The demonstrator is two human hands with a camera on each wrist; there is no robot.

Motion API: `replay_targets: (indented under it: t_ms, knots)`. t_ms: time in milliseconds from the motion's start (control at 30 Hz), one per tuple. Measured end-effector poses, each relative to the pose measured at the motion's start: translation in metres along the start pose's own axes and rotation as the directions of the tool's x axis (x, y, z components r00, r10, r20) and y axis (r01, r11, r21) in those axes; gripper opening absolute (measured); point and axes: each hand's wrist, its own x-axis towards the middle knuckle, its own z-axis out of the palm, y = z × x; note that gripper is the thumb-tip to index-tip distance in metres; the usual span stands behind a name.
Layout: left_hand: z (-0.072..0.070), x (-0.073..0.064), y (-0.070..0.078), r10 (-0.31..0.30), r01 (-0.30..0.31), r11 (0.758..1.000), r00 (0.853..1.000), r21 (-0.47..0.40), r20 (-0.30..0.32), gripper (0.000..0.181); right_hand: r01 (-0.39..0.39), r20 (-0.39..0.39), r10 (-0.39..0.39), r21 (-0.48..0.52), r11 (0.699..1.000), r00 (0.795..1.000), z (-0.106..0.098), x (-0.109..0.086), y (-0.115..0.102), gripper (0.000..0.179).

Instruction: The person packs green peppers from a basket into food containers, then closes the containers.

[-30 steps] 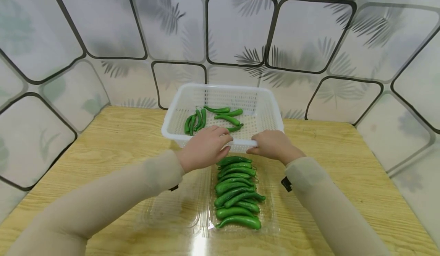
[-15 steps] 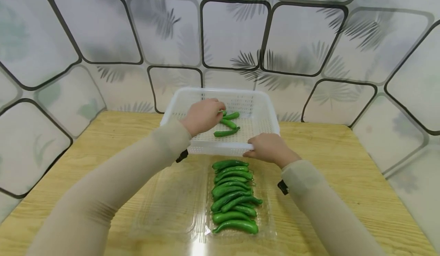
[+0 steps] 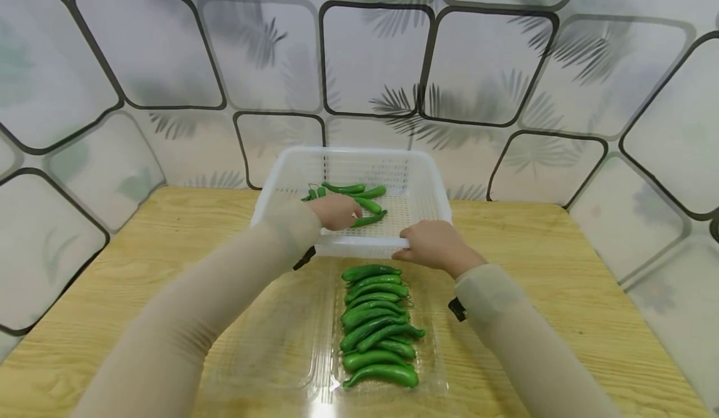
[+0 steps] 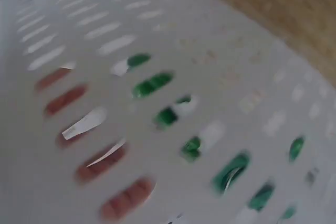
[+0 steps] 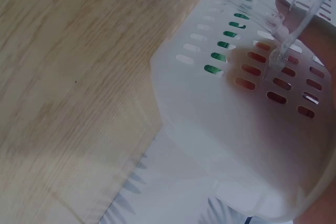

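Note:
A white perforated plastic basket [image 3: 424, 178] holds several green peppers [image 3: 368, 206]. My left hand [image 3: 337, 211] reaches inside it, fingertips right at a pepper [image 3: 373, 219] near the front wall; cannot tell whether they pinch it. Through the slots in the left wrist view, skin and green peppers [image 4: 152, 84] show behind the basket wall. My right hand [image 3: 432, 244] grips the basket's front rim at its right part. In front of the basket, a row of several green peppers [image 3: 373, 315] lies in one half of an open clear plastic clamshell box [image 3: 429, 349].
The box's clear lid half [image 3: 269, 349] lies flat to the left, partly under my left forearm. All of it stands on a wooden table [image 3: 517, 318]. A patterned sheet [image 3: 376, 62] rises behind the table and on both sides.
My left hand has gone from the basket's front rim over into the basket and down to the peppers. My right hand keeps its grip on the rim.

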Motion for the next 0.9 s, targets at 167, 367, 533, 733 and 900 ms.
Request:
replay_targets:
  t_ms: [167, 367, 533, 733, 900]
  knots:
    - [0.012, 0.011, -0.001, 0.009, -0.006, 0.999, 0.998, -0.041, 0.063, 0.04, 0.009, -0.017, -0.009, -0.012, 1.0, 1.0, -0.001, 0.0, 0.0, 0.037]
    - [0.012, 0.014, -0.002, 0.009, -0.007, 1.0, 0.997, -0.02, 0.083, 0.04, 0.007, -0.029, -0.008, -0.019, 1.0, 1.0, -0.003, -0.001, 0.001, 0.036]
    - [0.013, 0.015, -0.001, -0.001, 0.004, 1.0, 0.995, -0.028, 0.104, 0.041, 0.002, -0.017, -0.003, -0.013, 1.0, 1.0, -0.005, -0.003, 0.001, 0.035]
    - [0.018, 0.019, -0.003, -0.011, 0.009, 0.999, 0.999, 0.041, 0.046, 0.025, 0.013, -0.017, -0.013, -0.002, 1.0, 1.0, -0.003, -0.002, 0.002, 0.035]
    - [0.02, 0.021, -0.003, -0.052, 0.051, 0.998, 0.998, 0.027, 0.039, 0.032, 0.014, -0.014, -0.014, 0.007, 1.0, 1.0, -0.002, -0.002, 0.002, 0.035]
